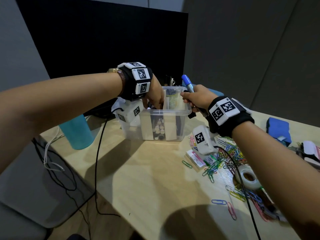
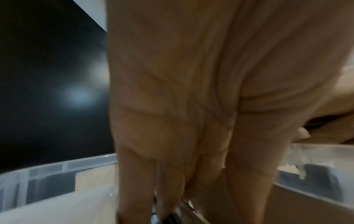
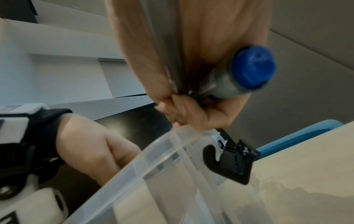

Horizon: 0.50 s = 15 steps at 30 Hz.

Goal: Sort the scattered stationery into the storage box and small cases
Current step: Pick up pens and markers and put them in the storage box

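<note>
**Filing pens into the clear box**

Dropping pens into the storage box (image 1: 155,116) looks like the step in hand. The left hand (image 1: 155,96) reaches down into a middle compartment, fingers (image 2: 172,174) pointing down around something metallic; whether they grip it I cannot tell. The right hand (image 1: 195,97) hovers at the box's right rim, curled round a blue-capped marker (image 1: 187,83) and some thinner pens, cap up. Next, I'd guess, that bundle needs tipping upright over a free slot once the left hand clears. Paper clips (image 1: 225,158), a tape roll (image 1: 248,177) and an eraser (image 1: 194,157) lie scattered on the bench (image 1: 147,179).
</note>
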Tool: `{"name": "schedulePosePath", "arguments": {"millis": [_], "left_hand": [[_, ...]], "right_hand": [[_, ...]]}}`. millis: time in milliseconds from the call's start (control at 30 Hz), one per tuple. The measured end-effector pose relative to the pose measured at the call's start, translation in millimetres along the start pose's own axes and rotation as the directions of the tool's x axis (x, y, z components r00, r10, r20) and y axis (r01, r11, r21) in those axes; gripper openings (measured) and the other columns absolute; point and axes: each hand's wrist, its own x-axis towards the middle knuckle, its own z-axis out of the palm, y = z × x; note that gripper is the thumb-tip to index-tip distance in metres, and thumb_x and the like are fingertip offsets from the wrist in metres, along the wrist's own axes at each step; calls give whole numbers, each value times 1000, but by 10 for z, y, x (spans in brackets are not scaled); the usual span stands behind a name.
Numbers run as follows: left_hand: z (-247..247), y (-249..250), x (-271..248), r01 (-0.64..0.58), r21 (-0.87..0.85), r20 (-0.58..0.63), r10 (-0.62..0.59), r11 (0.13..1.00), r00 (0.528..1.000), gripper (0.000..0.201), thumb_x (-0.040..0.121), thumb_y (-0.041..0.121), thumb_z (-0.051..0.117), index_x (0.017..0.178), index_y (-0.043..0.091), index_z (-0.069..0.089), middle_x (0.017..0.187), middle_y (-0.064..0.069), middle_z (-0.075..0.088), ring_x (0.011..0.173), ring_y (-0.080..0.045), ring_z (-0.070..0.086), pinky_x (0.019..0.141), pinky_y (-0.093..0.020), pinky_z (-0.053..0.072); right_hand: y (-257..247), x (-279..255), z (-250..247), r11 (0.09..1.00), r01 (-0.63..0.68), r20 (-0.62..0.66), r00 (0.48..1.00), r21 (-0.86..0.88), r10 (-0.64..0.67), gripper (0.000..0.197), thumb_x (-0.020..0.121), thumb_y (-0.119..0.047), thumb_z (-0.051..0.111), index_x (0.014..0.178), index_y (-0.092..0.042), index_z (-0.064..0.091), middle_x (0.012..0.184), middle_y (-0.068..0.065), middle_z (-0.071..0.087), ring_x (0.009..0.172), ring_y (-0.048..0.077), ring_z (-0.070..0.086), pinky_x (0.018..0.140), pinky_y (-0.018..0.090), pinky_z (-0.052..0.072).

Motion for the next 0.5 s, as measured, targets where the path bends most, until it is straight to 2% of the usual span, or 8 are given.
{"name": "schedulePosePath", "arguments": {"millis": [100, 167, 267, 333, 400, 500], "left_hand": [[9, -24, -5, -15, -11, 101, 16, 1000, 995, 32, 95, 4, 55, 128, 2, 58, 126, -18, 62, 117, -31, 59, 100, -41, 49], [10, -32, -7, -25, -45, 125, 31, 999, 992, 29, 93, -1, 56, 122, 3, 61, 119, -18, 66, 112, -32, 63, 99, -42, 50], [-27, -64, -19, -27, -85, 139, 39, 996, 989, 16, 90, -1, 60, 92, 10, 71, 100, -14, 73, 97, -29, 68, 90, -40, 54], [-28, -65, -28, -17, -80, 169, 30, 997, 985, 19, 91, 0, 59, 83, 11, 73, 97, -13, 73, 93, -28, 69, 88, -42, 55], [3, -33, -50, -6, -39, 183, 13, 999, 983, 15, 93, 1, 57, 90, 10, 69, 105, -15, 70, 100, -32, 66, 94, -45, 52], [41, -21, -60, 26, -8, 128, -24, 1000, 992, 14, 94, 7, 57, 104, 12, 65, 119, -17, 65, 112, -34, 62, 100, -46, 49]], "right_hand": [[2, -7, 2, 999, 7, -12, 1000, -34, -7, 18, 99, -23, 55, 88, -11, 48, 68, 0, 52, 47, 10, 42, 38, 20, 39], [-5, -14, 11, 999, 15, -16, 1000, -50, -16, 18, 100, -24, 54, 88, -11, 47, 69, 1, 53, 48, 10, 43, 40, 21, 40], [-23, -26, 24, 998, 25, -34, 999, -66, -27, 20, 100, -23, 52, 87, -10, 48, 71, 2, 54, 48, 11, 45, 39, 22, 40], [-29, -41, 31, 997, 25, -55, 998, -74, -29, 23, 100, -25, 52, 83, -10, 48, 70, 2, 54, 47, 11, 45, 36, 19, 39], [-35, -44, 39, 996, 24, -75, 997, -91, -31, 28, 100, -28, 51, 79, -11, 48, 67, 1, 54, 46, 11, 45, 35, 19, 38], [-67, -61, 45, 997, 2, -63, 998, -74, -6, 26, 101, -27, 49, 82, -9, 49, 68, 2, 55, 48, 12, 46, 41, 24, 39]]}}
